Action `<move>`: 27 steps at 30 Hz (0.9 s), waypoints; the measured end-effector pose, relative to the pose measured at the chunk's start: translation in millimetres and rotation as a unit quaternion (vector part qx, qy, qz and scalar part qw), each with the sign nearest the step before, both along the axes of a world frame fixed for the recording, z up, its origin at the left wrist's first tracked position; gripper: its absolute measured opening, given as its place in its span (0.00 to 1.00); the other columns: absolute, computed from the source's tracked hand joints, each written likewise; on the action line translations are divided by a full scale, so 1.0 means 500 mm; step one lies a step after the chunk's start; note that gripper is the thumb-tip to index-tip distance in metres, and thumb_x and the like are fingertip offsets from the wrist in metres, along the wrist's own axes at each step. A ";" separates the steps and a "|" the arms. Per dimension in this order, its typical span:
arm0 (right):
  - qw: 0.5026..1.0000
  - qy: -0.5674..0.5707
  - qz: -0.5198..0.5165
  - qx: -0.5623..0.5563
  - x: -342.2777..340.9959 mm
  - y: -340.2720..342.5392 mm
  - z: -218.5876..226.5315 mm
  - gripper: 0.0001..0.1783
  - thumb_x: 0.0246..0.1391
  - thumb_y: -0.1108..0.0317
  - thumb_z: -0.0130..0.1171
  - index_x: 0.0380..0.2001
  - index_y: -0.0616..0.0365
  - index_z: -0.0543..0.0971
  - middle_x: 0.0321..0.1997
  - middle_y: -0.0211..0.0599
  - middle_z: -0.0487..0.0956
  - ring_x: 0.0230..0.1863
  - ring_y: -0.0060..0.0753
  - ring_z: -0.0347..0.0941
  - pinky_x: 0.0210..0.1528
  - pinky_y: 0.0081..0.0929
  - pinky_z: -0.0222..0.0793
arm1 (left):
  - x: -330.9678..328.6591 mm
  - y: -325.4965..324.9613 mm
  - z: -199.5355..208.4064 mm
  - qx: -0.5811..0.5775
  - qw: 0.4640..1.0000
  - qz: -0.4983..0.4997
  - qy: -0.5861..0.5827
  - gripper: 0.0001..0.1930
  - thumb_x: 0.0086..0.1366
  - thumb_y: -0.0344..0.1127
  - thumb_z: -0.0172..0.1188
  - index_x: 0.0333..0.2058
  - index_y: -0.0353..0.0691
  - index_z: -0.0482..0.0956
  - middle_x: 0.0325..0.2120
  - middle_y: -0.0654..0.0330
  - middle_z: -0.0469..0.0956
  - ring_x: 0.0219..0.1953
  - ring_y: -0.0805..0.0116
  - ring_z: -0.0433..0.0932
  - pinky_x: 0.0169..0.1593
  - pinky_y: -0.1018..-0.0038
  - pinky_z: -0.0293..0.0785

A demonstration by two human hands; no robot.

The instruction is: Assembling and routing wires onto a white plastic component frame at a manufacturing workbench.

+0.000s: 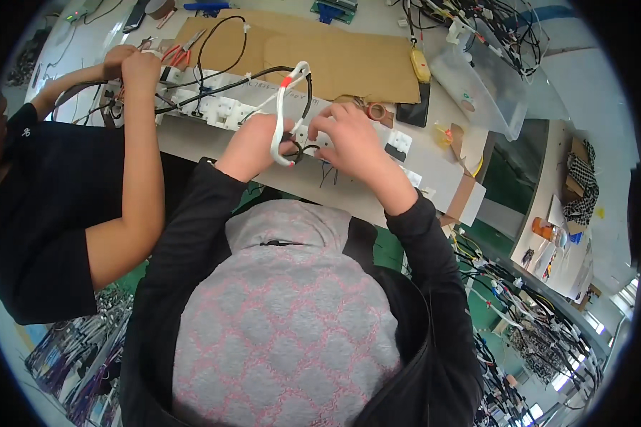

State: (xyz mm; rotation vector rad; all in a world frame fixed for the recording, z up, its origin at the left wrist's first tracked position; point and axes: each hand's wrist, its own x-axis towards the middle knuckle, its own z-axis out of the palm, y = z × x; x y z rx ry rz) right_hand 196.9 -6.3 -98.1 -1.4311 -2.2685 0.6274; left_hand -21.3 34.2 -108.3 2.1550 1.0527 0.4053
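Note:
My left hand (255,148) is closed around a cable bundle at the near edge of a long fixture board (210,128). A white-sleeved cable (278,117) with red bands arches up over that hand. Beside it a black cable (309,96) curves down to the same spot. A thin black wire (308,147) loops from my left hand to my right hand (355,142), whose bent fingers meet its end. The fingertips partly hide that end. White blocks (224,112) line the board, and black cable runs along them to the left.
A co-worker's hands (137,64) handle wires at the board's left end, close to my left arm. Behind the board lie brown cardboard (335,53), red-handled pliers (184,50) and a tape roll (376,111). A clear plastic bin (502,107) stands right, with cables heaped behind it.

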 end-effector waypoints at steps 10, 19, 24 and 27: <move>0.994 -0.111 -0.012 0.020 -0.026 0.010 -0.002 0.21 0.33 0.72 0.70 0.35 0.51 0.76 0.37 0.38 0.75 0.49 0.47 0.70 0.52 0.40 0.66 | 0.035 0.033 0.035 0.021 0.974 0.036 0.225 0.16 0.40 0.41 0.72 0.21 0.36 0.78 0.20 0.51 0.78 0.27 0.47 0.79 0.31 0.59 0.75; 0.993 -0.060 -0.073 -0.068 -0.011 -0.008 0.002 0.16 0.38 0.69 0.68 0.34 0.54 0.76 0.35 0.38 0.78 0.46 0.45 0.72 0.51 0.42 0.65 | 0.011 -0.029 0.024 -0.035 0.947 0.180 0.265 0.27 0.47 0.58 0.70 0.21 0.33 0.83 0.19 0.45 0.79 0.24 0.48 0.80 0.29 0.63 0.75; 0.990 -0.088 -0.048 -0.102 -0.007 0.010 -0.012 0.24 0.39 0.64 0.71 0.43 0.52 0.79 0.39 0.37 0.81 0.49 0.42 0.74 0.64 0.49 0.58 | -0.017 -0.073 -0.087 -0.299 0.909 0.283 0.058 0.28 0.53 0.56 0.70 0.31 0.28 0.84 0.19 0.55 0.80 0.22 0.65 0.79 0.29 0.70 0.74; 0.981 -0.148 -0.022 -0.124 -0.011 0.019 -0.008 0.26 0.39 0.63 0.71 0.45 0.51 0.79 0.38 0.37 0.81 0.49 0.41 0.76 0.70 0.53 0.51 | -0.020 -0.075 -0.117 -0.462 0.817 0.318 -0.139 0.23 0.56 0.43 0.71 0.39 0.26 0.81 0.31 0.58 0.81 0.28 0.74 0.77 0.32 0.76 0.73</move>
